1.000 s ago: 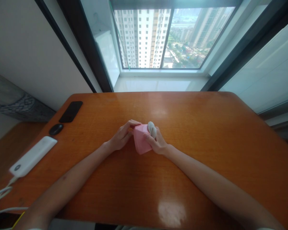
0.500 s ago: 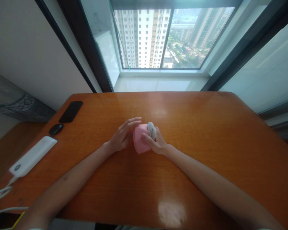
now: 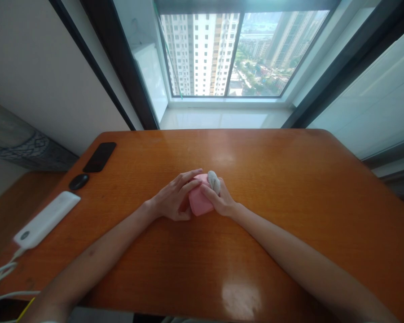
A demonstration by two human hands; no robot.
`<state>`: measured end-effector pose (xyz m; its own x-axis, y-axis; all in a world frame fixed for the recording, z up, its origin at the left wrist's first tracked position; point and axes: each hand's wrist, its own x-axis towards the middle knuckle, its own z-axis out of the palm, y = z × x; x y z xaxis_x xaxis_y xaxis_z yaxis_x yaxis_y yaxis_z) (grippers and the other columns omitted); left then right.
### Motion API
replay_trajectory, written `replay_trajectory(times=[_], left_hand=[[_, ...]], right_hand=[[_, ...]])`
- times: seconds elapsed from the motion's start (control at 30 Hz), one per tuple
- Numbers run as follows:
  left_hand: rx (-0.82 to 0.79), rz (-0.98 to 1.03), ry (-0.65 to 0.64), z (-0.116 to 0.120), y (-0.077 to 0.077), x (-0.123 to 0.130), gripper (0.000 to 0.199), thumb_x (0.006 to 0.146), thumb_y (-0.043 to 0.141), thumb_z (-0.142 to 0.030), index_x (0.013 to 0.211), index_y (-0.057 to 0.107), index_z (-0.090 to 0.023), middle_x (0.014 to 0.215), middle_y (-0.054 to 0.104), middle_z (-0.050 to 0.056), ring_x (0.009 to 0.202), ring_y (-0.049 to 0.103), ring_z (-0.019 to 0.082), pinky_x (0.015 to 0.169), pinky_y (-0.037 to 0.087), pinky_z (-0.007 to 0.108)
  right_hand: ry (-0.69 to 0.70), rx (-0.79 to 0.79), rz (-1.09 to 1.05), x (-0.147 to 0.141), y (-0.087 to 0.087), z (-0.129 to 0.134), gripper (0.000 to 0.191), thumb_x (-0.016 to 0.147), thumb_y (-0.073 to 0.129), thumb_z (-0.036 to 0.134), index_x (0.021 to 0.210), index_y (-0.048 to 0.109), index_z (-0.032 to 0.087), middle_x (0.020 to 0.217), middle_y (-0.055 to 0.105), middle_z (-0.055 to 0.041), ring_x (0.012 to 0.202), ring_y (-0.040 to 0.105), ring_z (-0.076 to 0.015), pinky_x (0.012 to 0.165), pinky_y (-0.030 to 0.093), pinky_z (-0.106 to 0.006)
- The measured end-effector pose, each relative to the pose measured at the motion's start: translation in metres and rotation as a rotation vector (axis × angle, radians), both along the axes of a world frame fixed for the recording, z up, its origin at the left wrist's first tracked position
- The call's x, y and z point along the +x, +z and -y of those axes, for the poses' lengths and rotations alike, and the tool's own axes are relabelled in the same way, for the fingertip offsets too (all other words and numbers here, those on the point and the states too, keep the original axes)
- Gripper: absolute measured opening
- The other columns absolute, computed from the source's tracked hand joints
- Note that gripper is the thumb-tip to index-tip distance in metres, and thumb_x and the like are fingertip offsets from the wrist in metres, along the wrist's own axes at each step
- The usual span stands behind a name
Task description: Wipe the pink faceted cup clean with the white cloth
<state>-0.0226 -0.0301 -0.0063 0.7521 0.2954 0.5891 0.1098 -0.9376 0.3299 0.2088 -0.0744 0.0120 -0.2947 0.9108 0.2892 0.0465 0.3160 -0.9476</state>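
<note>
Lying close together across the upper edge of a pink wedge-shaped object (image 3: 198, 202), the fingers (image 3: 189, 178) of the left hand (image 3: 173, 199) are closed over it, though how much pressure is applied cannot be told. The fingers (image 3: 207, 192) of the right hand (image 3: 222, 199) are curled in from the other side, and a white twisted knot (image 3: 214, 182) is pinched by them against the object's far corner. The knot's material cannot be made out, though cloth or tissue seems likely. The pink object is held between the 2 hands, just above the desk (image 3: 256, 152) or resting on it, near the middle; which of these cannot be told. It is judged to be light and somewhat soft, possibly folded or moulded, so it would be best taken by its flat faces with gentle pressure. The knot looks soft and small, and is likely to slip unless pinched.

Farther left on the desk, a black smartphone (image 3: 99, 157) is laid flat, with a small black oval object (image 3: 78, 181) just below it. Nearer the edge, a white power bank (image 3: 47, 219) lies with white cables (image 3: 0, 273) trailing off the desk. Beyond the desk, a window (image 3: 202, 54) shows high-rise apartment towers (image 3: 200, 54).
</note>
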Motion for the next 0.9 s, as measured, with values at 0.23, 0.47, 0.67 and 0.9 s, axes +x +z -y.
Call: replay_trajectory(times=[0.23, 0.47, 0.67, 0.9], left_hand=[[0.003, -0.096, 0.101, 0.0062, -0.0036, 0.0015, 0.1, 0.09, 0.072, -0.017, 0.173, 0.016, -0.024, 0.179, 0.024, 0.026, 0.167, 0.033, 0.042, 0.128, 0.044, 0.07], [0.001, -0.113, 0.051, 0.0021, -0.0018, -0.0019, 0.117, 0.085, 0.078, -0.022, 0.176, 0.004, -0.029, 0.181, 0.019, 0.024, 0.168, 0.029, 0.046, 0.126, 0.045, 0.074], [-0.02, -0.1, 0.039, 0.0008, -0.0067, -0.0017, 0.131, 0.081, 0.09, -0.043, 0.176, 0.001, -0.031, 0.182, 0.014, 0.024, 0.168, 0.029, 0.048, 0.128, 0.045, 0.071], [-0.023, -0.101, 0.111, 0.0014, -0.0076, -0.0008, 0.112, 0.082, 0.091, -0.052, 0.17, 0.024, -0.028, 0.176, 0.029, 0.024, 0.16, 0.042, 0.047, 0.127, 0.049, 0.064]], right_hand=[[-0.013, -0.018, 0.01, -0.0016, 0.0051, 0.0006, 0.058, 0.098, 0.059, 0.072, 0.07, 0.049, 0.022, 0.066, 0.044, 0.0029, 0.062, 0.04, -0.0122, 0.054, 0.034, -0.026], [-0.011, -0.037, -0.018, 0.0002, 0.0002, -0.0002, 0.054, 0.101, 0.06, 0.069, 0.076, 0.056, 0.022, 0.066, 0.053, 0.0016, 0.061, 0.043, -0.0128, 0.055, 0.037, -0.026], [-0.035, -0.05, -0.045, -0.0014, 0.0011, -0.0002, 0.056, 0.098, 0.061, 0.072, 0.075, 0.054, 0.022, 0.067, 0.049, 0.0027, 0.06, 0.042, -0.0122, 0.053, 0.035, -0.026], [-0.041, -0.055, -0.031, -0.0009, -0.0036, -0.0018, 0.053, 0.1, 0.06, 0.068, 0.074, 0.053, 0.022, 0.068, 0.046, 0.0036, 0.061, 0.04, -0.012, 0.053, 0.033, -0.027]])
